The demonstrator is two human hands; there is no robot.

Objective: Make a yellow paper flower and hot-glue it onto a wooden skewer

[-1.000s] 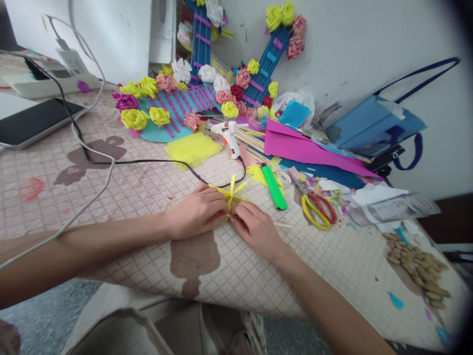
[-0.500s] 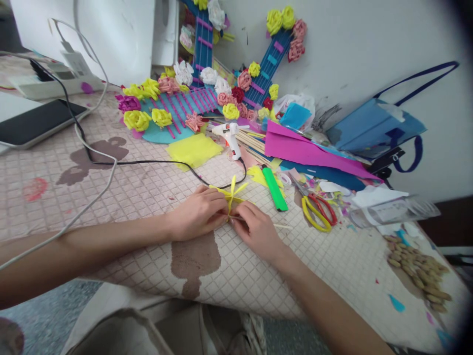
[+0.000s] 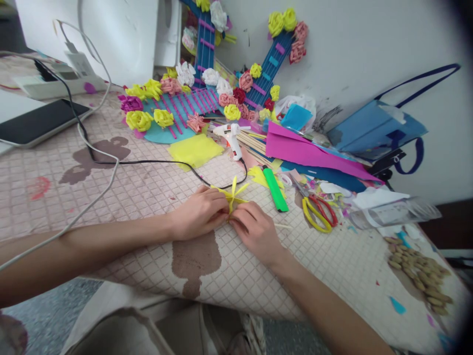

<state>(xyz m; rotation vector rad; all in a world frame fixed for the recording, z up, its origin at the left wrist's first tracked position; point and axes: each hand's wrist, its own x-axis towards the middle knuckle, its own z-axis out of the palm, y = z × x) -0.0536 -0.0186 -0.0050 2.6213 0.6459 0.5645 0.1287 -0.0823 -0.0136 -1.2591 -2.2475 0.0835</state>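
Observation:
A small bundle of yellow paper strips (image 3: 234,193) stands up from the quilted table cover (image 3: 148,197) between both hands. My left hand (image 3: 199,213) is closed around its left side, fingers pinched against the strips. My right hand (image 3: 254,229) is curled against the bundle from the right, its fingertips pressing the base. A thin wooden stick (image 3: 283,226) pokes out to the right from under my right hand.
Beyond the hands lie a white glue gun (image 3: 231,135) with a black cord (image 3: 148,161), a yellow sheet (image 3: 194,149), a green cutter (image 3: 275,189), scissors (image 3: 318,209), pink paper (image 3: 299,150), blue fans with paper roses (image 3: 177,106), a tablet (image 3: 37,123), a clear bottle (image 3: 395,212) and seeds (image 3: 417,266).
Both hands stay on the yellow strips; my right hand's fingers have shifted slightly up against the bundle. The view has drifted a little.

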